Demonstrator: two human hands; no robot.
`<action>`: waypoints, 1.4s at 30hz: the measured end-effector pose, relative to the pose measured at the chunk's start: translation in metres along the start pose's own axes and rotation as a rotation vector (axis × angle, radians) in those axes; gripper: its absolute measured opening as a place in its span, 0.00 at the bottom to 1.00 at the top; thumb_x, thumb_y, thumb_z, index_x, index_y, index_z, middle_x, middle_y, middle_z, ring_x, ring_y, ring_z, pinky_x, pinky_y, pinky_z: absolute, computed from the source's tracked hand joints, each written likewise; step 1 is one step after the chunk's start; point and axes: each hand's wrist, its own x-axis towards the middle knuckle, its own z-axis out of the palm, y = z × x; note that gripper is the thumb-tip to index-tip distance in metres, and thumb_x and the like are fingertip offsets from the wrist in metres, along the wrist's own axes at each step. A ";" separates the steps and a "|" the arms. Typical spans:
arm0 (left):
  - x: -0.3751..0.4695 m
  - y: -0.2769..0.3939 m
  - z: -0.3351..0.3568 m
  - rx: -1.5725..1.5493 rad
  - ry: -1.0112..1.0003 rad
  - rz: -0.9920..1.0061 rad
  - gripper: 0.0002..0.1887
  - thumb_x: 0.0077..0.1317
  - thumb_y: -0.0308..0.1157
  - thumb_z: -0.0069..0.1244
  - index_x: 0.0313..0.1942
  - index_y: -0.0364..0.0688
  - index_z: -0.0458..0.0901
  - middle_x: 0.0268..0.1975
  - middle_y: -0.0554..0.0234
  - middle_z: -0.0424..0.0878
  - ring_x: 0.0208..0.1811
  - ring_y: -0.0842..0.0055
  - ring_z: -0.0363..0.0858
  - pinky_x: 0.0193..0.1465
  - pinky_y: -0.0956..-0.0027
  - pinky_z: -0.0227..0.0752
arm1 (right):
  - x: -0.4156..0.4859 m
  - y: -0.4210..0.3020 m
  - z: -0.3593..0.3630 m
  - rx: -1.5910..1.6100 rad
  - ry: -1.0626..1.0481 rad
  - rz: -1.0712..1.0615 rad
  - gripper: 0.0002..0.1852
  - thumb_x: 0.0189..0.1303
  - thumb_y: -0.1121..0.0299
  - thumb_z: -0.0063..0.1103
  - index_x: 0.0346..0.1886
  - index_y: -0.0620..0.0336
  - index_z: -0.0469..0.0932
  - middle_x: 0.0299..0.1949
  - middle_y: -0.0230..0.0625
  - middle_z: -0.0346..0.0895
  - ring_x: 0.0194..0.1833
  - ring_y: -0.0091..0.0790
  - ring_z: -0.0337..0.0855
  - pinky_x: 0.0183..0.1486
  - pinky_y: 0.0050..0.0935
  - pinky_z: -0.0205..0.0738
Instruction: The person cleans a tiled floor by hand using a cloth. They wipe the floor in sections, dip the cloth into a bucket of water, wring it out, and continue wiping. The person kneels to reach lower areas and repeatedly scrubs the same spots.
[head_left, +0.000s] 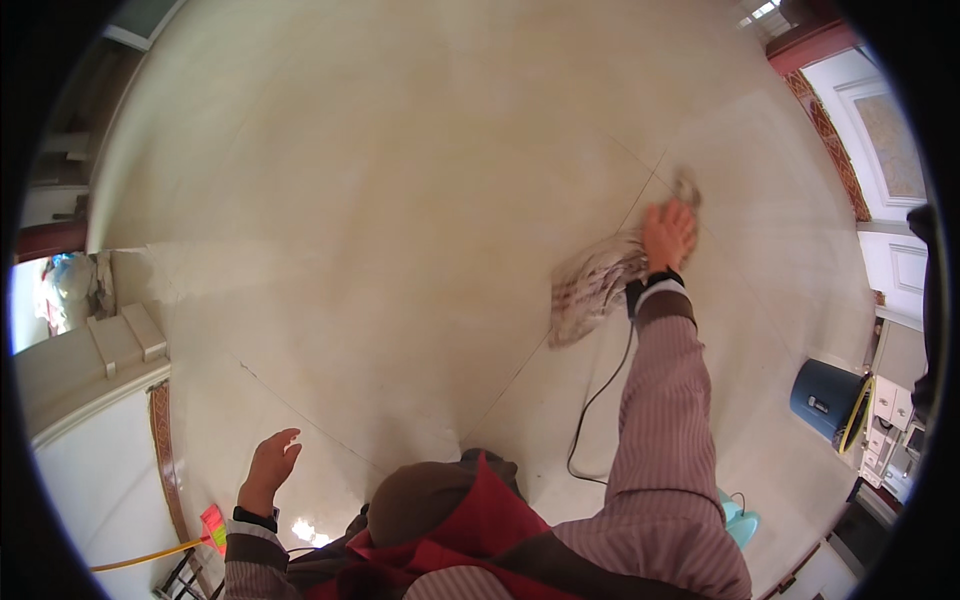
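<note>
A pale, brown-patterned cloth (596, 289) lies crumpled on the light tiled floor (375, 225), blurred by motion. My right hand (667, 234) is stretched out on it with the palm down, and part of the cloth bunches up beyond my fingertips. How firmly the fingers grip it is hard to see. Away to the lower left, my left hand (271, 466) hangs above the floor, holding nothing, its thumb and fingers apart. Both wrists wear black bands, and a thin black cable (581, 427) trails from the right one.
A blue bin (829, 401) with a yellow rim is at the right, near white cabinets (889, 397). Close to my right elbow is a teal plastic object (741, 517). A yellow-orange pole (146, 559) with a red and yellow end lies at the lower left, by a white wall.
</note>
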 end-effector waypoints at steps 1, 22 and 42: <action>-0.004 -0.004 0.002 -0.015 -0.003 0.004 0.16 0.60 0.31 0.51 0.48 0.39 0.78 0.46 0.50 0.82 0.47 0.61 0.80 0.50 0.64 0.74 | -0.013 0.024 0.002 -0.004 -0.003 0.053 0.34 0.64 0.45 0.38 0.68 0.56 0.55 0.71 0.45 0.49 0.71 0.50 0.44 0.69 0.54 0.33; 0.054 0.008 0.054 -0.038 -0.012 0.262 0.14 0.59 0.29 0.50 0.46 0.38 0.78 0.42 0.47 0.82 0.45 0.58 0.80 0.49 0.61 0.74 | -0.188 0.109 0.015 -0.346 0.069 -0.009 0.23 0.63 0.54 0.48 0.55 0.59 0.71 0.61 0.53 0.64 0.65 0.54 0.58 0.66 0.52 0.49; 0.135 0.158 0.101 0.247 -0.093 0.514 0.23 0.59 0.27 0.51 0.55 0.39 0.69 0.71 0.62 0.52 0.72 0.66 0.51 0.70 0.51 0.49 | -0.188 -0.039 -0.018 0.056 -0.165 -0.589 0.32 0.63 0.51 0.46 0.63 0.65 0.62 0.69 0.46 0.52 0.69 0.50 0.49 0.67 0.53 0.46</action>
